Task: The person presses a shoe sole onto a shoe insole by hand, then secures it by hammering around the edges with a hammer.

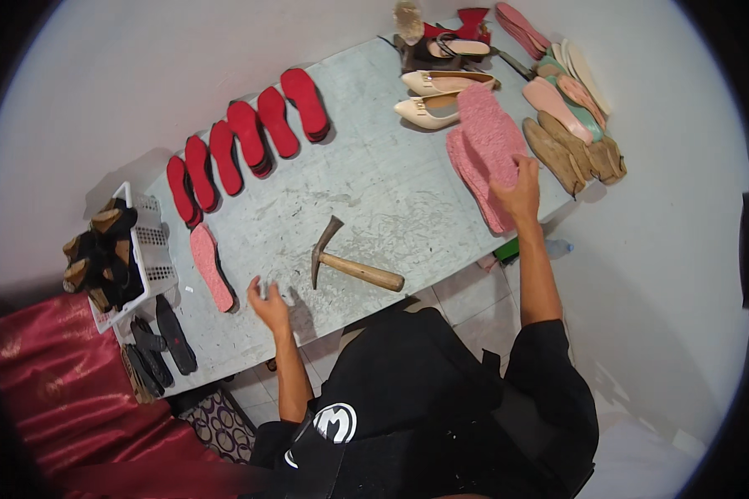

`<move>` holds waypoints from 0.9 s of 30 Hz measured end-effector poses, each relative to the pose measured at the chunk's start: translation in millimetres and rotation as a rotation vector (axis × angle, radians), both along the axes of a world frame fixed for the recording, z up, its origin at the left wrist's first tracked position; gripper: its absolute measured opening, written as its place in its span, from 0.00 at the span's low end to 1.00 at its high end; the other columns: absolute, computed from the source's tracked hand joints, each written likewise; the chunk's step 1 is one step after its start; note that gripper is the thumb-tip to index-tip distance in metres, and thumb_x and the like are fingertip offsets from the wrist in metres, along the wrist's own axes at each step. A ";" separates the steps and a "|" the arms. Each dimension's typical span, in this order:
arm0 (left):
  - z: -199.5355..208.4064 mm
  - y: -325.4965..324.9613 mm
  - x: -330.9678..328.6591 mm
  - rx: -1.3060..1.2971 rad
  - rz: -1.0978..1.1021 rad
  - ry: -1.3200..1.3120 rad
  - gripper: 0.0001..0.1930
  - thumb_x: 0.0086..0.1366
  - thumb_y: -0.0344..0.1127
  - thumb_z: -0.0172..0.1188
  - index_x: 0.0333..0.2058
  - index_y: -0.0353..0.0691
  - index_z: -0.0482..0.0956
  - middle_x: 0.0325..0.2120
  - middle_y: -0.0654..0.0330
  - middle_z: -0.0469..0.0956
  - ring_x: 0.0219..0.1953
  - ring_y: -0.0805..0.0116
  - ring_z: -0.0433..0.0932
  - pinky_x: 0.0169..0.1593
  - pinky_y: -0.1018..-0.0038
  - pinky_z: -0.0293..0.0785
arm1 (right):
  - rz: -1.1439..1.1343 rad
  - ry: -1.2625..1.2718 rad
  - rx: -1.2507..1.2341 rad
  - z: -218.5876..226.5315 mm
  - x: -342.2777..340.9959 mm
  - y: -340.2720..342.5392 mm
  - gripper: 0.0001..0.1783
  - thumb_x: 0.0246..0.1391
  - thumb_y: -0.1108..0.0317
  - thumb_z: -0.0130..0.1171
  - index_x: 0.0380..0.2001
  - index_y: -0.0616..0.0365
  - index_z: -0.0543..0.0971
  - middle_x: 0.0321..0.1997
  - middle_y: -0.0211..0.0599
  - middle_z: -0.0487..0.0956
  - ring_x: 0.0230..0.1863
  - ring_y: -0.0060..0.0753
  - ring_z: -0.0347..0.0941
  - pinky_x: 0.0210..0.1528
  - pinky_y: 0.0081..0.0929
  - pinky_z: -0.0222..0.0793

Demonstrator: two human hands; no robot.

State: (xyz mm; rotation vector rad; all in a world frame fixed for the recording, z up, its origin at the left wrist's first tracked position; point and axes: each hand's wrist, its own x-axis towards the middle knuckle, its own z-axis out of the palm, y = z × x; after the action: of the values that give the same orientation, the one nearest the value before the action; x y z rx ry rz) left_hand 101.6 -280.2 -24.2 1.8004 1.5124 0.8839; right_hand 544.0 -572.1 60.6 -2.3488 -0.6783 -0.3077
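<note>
At the right side of the table, my right hand [520, 193] grips a textured pink insole [493, 125] by its near end. The insole is raised and tilted over a stack of similar pink insoles [468, 176]. My left hand [270, 308] holds nothing, its fingers apart and curved above the table's near edge. Closest to that hand on its left lies a single pink insole [212, 270], apparently with a dark layer beneath. Between my hands rests a hammer [359, 272] with a wooden handle and a curved metal head.
Several red insoles [304, 104] stand in a row of piles along the table's far left. A white basket [154, 249] of dark shoe parts sits left, with black soles [175, 337] nearby. Cream shoes [429, 112] and brown shoe forms [553, 154] occupy the right.
</note>
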 end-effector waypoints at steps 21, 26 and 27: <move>54.5 27.0 -84.2 -0.641 -0.196 -0.735 0.17 0.70 0.35 0.53 0.53 0.32 0.73 0.44 0.63 0.78 0.45 0.77 0.74 0.51 0.76 0.70 | 0.827 1.514 0.053 -28.8 -383.2 221.8 0.16 0.56 0.72 0.61 0.46 0.65 0.71 0.33 0.33 0.80 0.32 0.19 0.75 0.35 0.16 0.69; 39.0 61.3 -153.7 -0.559 -0.196 -0.854 0.16 0.69 0.37 0.55 0.50 0.32 0.75 0.42 0.62 0.79 0.44 0.76 0.74 0.49 0.75 0.71 | 0.928 1.492 0.005 -26.5 -450.4 284.5 0.20 0.53 0.73 0.64 0.47 0.65 0.70 0.38 0.37 0.79 0.36 0.23 0.75 0.37 0.19 0.71; 42.2 69.9 -168.9 -0.523 -0.175 -0.699 0.16 0.69 0.38 0.55 0.49 0.32 0.75 0.41 0.60 0.80 0.43 0.76 0.74 0.48 0.74 0.71 | 0.947 1.332 -0.024 -31.7 -463.3 295.0 0.26 0.51 0.72 0.66 0.51 0.66 0.68 0.42 0.41 0.77 0.40 0.25 0.75 0.38 0.21 0.71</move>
State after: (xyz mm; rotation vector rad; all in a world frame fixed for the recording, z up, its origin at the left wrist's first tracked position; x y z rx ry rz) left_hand -67.3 -210.3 18.0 1.0621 0.9875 0.8130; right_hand 80.7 -277.1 28.9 -1.4498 -0.9052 1.4950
